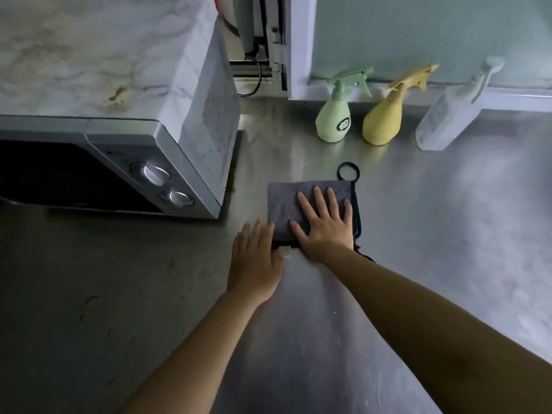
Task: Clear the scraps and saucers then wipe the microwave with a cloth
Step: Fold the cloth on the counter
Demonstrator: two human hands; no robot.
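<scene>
Meanwhile both hands, left hand and right hand, press flat-fingered near the cloth; microwave beside, perhaps smudged.

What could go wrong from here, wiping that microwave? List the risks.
1. The cloth is folded flat under the open right hand; its black loop might snag.
2. A brown smear on the microwave top may spread.
3. A wide sweep could topple the green spray bottle.

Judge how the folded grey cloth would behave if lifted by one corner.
The cloth lies in soft flat layers under the right hand, so it would probably droop and unfold. It looks light. Its loop would likely dangle.
</scene>
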